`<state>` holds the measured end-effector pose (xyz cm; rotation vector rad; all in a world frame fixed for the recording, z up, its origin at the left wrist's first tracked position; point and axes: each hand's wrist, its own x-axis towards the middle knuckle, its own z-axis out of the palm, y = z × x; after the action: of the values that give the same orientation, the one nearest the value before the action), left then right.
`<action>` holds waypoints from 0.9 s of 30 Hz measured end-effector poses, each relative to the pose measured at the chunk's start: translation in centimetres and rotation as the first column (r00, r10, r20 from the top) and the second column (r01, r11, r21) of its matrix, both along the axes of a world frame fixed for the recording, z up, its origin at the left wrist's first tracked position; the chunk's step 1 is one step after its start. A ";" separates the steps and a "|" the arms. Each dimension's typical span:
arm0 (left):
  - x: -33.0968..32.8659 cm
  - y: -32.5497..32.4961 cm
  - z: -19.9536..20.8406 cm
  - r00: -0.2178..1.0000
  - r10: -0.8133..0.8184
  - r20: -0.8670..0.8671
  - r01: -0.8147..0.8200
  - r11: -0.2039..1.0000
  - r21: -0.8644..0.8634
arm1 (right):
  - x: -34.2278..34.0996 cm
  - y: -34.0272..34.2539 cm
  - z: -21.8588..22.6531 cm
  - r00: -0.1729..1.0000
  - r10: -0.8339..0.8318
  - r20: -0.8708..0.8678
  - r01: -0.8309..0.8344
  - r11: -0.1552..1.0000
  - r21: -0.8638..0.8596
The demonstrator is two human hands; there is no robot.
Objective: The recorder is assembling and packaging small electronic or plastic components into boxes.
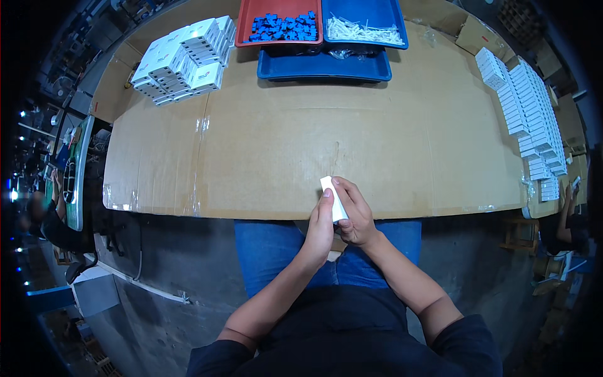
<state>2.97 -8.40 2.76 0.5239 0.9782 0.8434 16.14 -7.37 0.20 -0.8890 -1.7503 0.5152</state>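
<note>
Between my two hands, just over the near edge of the cardboard-covered table (282, 144), is a small white box (333, 200), tilted and longer than it is wide. My left hand (321, 225) presses its left side, thumb laid along it. On the other side my right hand (356, 213) wraps round it, fingers curled at the far end. Both hands are closed on the box. Its underside and any opening are hidden by my fingers.
At the back stand a red tray (245, 38) of blue plastic pieces and a blue tray (404, 38) of white sticks, above another blue tray (323, 68). White boxes are stacked at far left (166, 60) and along the right (524, 100). Other people sit at both sides.
</note>
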 end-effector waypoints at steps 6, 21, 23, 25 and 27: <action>0.2 0.0 -0.2 1.000 0.016 -0.010 -0.017 1.000 -0.016 | 0.0 -0.1 -0.1 1.000 -0.003 0.002 0.003 1.000 -0.009; 0.2 0.0 -0.1 1.000 0.026 0.009 -0.026 1.000 0.000 | -0.1 -0.1 -0.2 0.999 -0.021 -0.035 0.020 1.000 -0.018; 0.1 0.0 -0.4 1.000 0.017 -0.002 -0.017 1.000 -0.005 | -0.1 -0.1 -0.2 0.999 -0.018 -0.030 0.018 1.000 -0.021; 0.0 -0.1 -0.5 1.000 0.009 -0.012 -0.009 1.000 -0.009 | -0.1 -0.2 -0.1 1.000 -0.015 -0.024 0.015 1.000 -0.023; 0.1 0.0 -0.3 1.000 0.013 -0.014 -0.013 1.000 0.008 | -0.1 -0.2 -0.1 0.999 -0.002 -0.038 0.001 0.999 -0.036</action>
<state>3.03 -8.44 2.41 0.5315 0.9921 0.8568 16.00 -7.55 0.05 -0.9000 -1.7100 0.5610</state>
